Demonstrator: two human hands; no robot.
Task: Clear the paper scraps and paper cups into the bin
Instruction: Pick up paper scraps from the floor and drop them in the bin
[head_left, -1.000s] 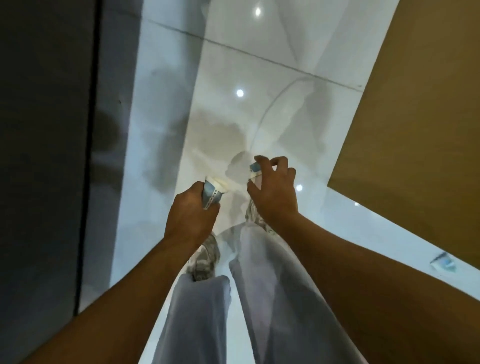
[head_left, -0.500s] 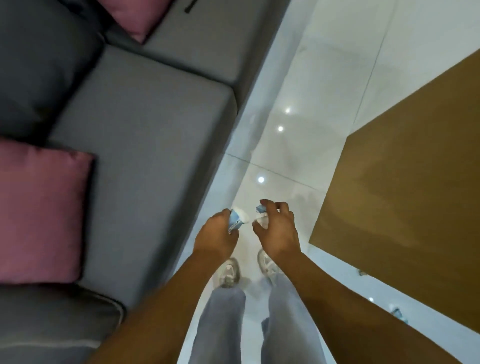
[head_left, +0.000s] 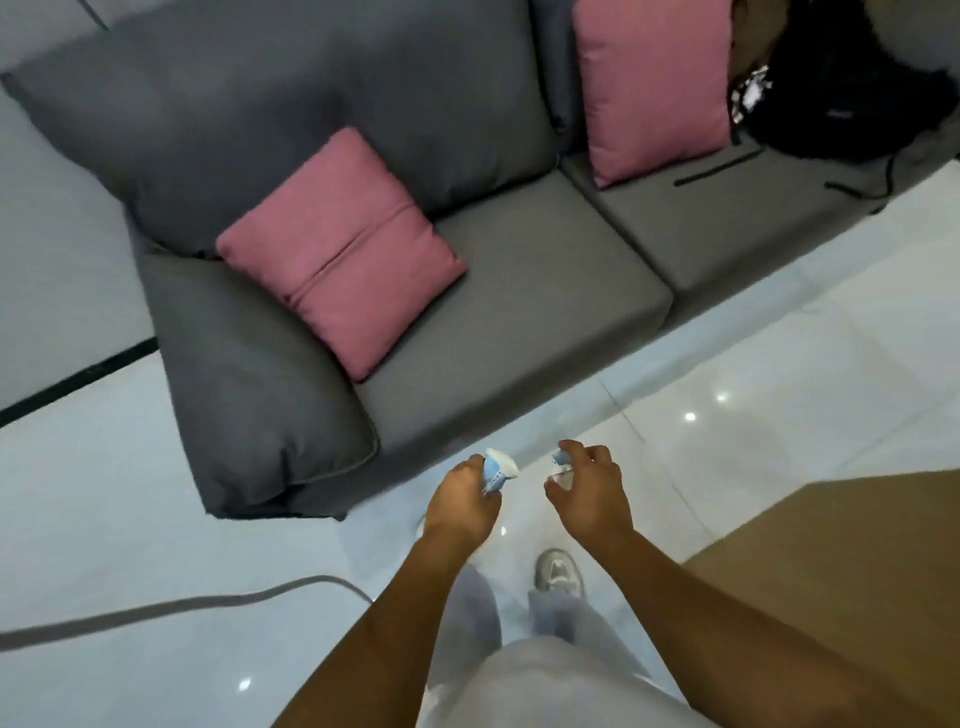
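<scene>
A grey cable (head_left: 171, 605) lies on the shiny white floor (head_left: 130, 493). The soft grey sofa (head_left: 322, 322) holds a puffy pink cushion (head_left: 340, 254). My left hand (head_left: 460, 506) wraps its fingers around a thin blue and white paper cup (head_left: 497, 470), ready to carry. My right hand (head_left: 592, 491) pinches another paper cup (head_left: 561, 466) from above with bent fingers. I see no bin here.

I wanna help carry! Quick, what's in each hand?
Left hand: holds a paper cup.
Right hand: holds another cup.
</scene>
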